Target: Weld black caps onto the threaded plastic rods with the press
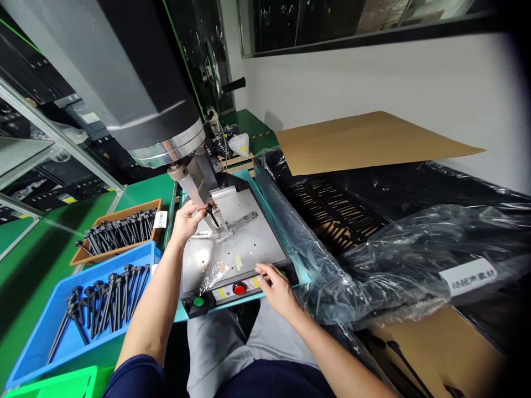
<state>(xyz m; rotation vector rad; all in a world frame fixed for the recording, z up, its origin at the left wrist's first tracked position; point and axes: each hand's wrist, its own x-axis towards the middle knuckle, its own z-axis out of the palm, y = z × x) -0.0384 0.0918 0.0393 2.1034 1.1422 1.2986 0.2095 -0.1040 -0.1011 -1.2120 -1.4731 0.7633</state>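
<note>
My left hand (187, 222) pinches the head of a small black rod-like plastic part (213, 215), which slants down into the metal fixture (226, 231). Right above it hangs the metal tool head (194, 181) of a press machine; whether the part touches it I cannot tell. The fixture sits on a grey metal base plate (257, 246). My right hand (277, 287) lies open at the base's front right edge, fingers extended and holding nothing. Beside it are a red button (239, 289) and, on the left corner, a green button (198, 302).
On the left, an orange tray (120, 211) and a blue bin (62, 287) hold many black rod-like parts. A green bin (62, 384) stands nearer. To the right is a plastic-lined box (315, 260) of black parts, with a cardboard sheet (373, 141) at its back.
</note>
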